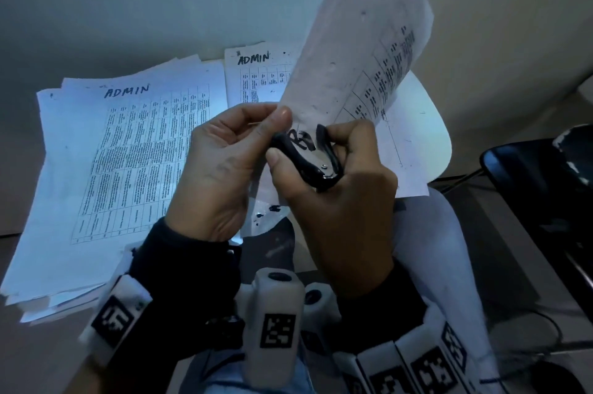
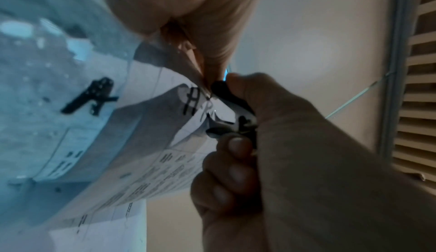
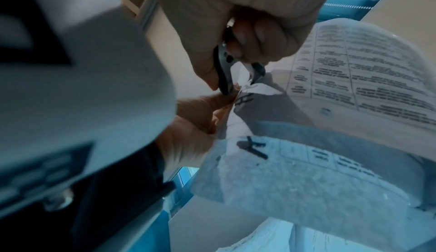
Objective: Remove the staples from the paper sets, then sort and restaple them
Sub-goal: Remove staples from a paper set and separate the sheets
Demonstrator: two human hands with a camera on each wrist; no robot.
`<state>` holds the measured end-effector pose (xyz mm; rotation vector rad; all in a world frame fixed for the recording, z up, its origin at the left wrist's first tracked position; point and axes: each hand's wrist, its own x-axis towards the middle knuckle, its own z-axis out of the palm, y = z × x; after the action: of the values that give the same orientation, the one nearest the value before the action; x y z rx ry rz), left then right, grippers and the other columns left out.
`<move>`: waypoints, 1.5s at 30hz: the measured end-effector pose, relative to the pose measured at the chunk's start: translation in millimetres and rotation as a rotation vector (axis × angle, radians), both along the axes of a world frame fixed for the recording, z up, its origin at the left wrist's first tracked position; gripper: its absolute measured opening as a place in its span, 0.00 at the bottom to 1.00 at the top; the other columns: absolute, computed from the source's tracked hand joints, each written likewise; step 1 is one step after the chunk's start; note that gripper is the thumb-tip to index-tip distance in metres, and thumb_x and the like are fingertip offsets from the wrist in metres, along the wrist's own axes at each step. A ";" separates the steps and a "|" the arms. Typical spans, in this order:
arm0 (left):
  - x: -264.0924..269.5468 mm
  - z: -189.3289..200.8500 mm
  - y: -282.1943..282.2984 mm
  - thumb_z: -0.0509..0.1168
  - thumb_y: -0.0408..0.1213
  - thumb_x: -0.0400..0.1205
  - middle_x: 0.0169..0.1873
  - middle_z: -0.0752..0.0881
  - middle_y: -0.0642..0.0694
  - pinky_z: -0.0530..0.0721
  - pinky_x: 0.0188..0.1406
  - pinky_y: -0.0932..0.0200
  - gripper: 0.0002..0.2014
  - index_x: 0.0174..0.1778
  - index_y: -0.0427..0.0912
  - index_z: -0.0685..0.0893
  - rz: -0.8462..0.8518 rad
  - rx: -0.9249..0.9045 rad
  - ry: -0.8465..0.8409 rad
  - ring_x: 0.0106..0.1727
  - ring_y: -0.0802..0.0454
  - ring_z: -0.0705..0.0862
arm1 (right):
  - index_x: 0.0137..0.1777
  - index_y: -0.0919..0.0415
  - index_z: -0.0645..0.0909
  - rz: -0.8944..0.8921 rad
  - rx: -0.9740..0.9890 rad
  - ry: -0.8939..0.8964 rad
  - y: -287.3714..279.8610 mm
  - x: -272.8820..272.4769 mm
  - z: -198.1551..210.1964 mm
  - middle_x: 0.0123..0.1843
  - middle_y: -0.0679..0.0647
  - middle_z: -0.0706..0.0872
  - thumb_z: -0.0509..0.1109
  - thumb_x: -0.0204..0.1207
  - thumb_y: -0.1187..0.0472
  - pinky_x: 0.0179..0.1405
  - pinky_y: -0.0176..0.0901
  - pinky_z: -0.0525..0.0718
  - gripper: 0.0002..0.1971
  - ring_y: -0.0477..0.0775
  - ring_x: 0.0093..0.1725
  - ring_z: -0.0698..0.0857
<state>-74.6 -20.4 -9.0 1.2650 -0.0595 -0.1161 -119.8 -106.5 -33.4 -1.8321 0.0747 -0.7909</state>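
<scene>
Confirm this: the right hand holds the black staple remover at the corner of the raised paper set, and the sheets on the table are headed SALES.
Wrong heading. The head view shows the sheets on the table headed ADMIN. The rest stands: right hand, staple remover, raised paper set.

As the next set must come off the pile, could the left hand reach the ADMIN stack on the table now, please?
Probably not yet: the left hand is pinching the corner of the raised paper set. The ADMIN stack itself lies uncovered beside it.
</scene>
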 end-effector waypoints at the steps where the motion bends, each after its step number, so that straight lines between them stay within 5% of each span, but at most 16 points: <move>1: -1.1 0.6 -0.7 0.67 0.33 0.66 0.23 0.86 0.50 0.83 0.24 0.68 0.05 0.36 0.38 0.82 0.004 0.002 -0.005 0.25 0.58 0.85 | 0.45 0.56 0.71 -0.004 0.008 0.004 0.3 -0.3 0.7 0.33 0.40 0.80 0.77 0.65 0.51 0.29 0.32 0.82 0.18 0.42 0.37 0.85; 4: -2.2 0.6 -1.1 0.67 0.36 0.67 0.23 0.86 0.51 0.83 0.23 0.67 0.05 0.35 0.39 0.82 0.005 0.029 -0.022 0.24 0.59 0.84 | 0.44 0.57 0.72 -0.008 0.022 0.008 0.3 -1.7 2.9 0.31 0.37 0.79 0.77 0.65 0.51 0.27 0.22 0.78 0.18 0.39 0.38 0.84; 10: -5.0 4.2 -2.9 0.66 0.38 0.68 0.22 0.85 0.50 0.81 0.20 0.68 0.05 0.33 0.41 0.81 -0.013 0.067 -0.025 0.22 0.59 0.83 | 0.44 0.58 0.73 -0.002 0.071 0.032 -0.8 -4.2 6.3 0.31 0.35 0.79 0.77 0.65 0.50 0.27 0.19 0.77 0.18 0.37 0.38 0.84; 20: -6.6 5.7 -2.3 0.64 0.38 0.69 0.20 0.83 0.51 0.79 0.19 0.70 0.07 0.26 0.44 0.83 -0.040 0.015 0.002 0.20 0.60 0.82 | 0.45 0.59 0.70 0.030 0.047 0.054 -0.1 -7.8 13.5 0.34 0.47 0.84 0.74 0.68 0.49 0.27 0.23 0.76 0.19 0.43 0.36 0.83; 24: -6.2 6.3 -2.1 0.64 0.38 0.68 0.22 0.84 0.50 0.81 0.21 0.69 0.05 0.30 0.41 0.81 -0.051 0.011 0.002 0.22 0.60 0.82 | 0.46 0.61 0.70 0.071 0.057 0.073 -0.2 -8.5 16.3 0.35 0.46 0.83 0.73 0.69 0.49 0.27 0.25 0.77 0.19 0.43 0.35 0.83; 29: -7.9 6.6 -3.0 0.64 0.38 0.68 0.21 0.84 0.51 0.79 0.18 0.71 0.08 0.24 0.45 0.85 -0.054 0.007 -0.004 0.21 0.60 0.82 | 0.46 0.60 0.71 0.119 0.145 0.103 -4.1 -10.7 18.6 0.34 0.46 0.84 0.74 0.68 0.48 0.27 0.28 0.80 0.19 0.41 0.32 0.84; 35: -9.5 4.5 -3.2 0.64 0.37 0.68 0.25 0.87 0.50 0.83 0.23 0.68 0.08 0.26 0.44 0.86 -0.060 -0.043 -0.042 0.25 0.59 0.85 | 0.44 0.60 0.72 0.136 0.213 0.121 -7.3 -12.7 21.2 0.31 0.45 0.84 0.76 0.69 0.50 0.23 0.25 0.76 0.17 0.39 0.28 0.83; 45: -8.7 9.9 -1.7 0.62 0.37 0.69 0.22 0.84 0.51 0.78 0.18 0.72 0.06 0.35 0.38 0.77 -0.089 0.017 -0.053 0.21 0.62 0.81 | 0.45 0.61 0.71 0.136 0.053 0.143 -12.3 -10.7 27.6 0.32 0.47 0.83 0.72 0.67 0.47 0.29 0.42 0.81 0.19 0.46 0.31 0.83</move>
<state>-83.3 -22.1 0.9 1.2825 -0.1610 -0.1606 -130.5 -118.7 -5.9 -1.8207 0.0617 -0.5575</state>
